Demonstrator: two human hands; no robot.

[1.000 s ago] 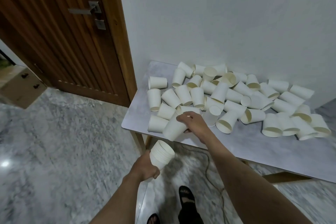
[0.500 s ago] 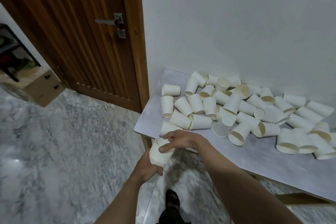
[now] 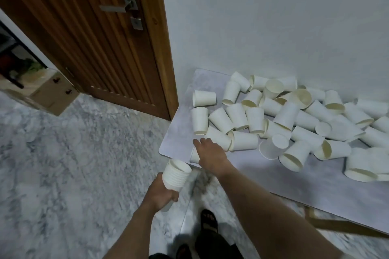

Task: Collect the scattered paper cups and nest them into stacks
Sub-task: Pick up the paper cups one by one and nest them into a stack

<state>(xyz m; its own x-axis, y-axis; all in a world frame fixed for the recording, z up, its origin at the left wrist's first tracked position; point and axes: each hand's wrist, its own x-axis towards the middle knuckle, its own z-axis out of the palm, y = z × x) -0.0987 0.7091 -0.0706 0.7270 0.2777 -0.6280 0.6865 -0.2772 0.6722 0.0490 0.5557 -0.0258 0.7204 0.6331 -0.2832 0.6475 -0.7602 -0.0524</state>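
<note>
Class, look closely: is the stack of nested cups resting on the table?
No: the left hand holds the stack of nested cups off the table, over the floor.

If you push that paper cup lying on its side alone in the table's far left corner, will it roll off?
The lone cup lies on its side, so a push would probably roll it. Being tapered, it likely curves rather than going straight. It looks thin and light, so it probably dents easily, and the table edge is close, so it might fall.
</note>
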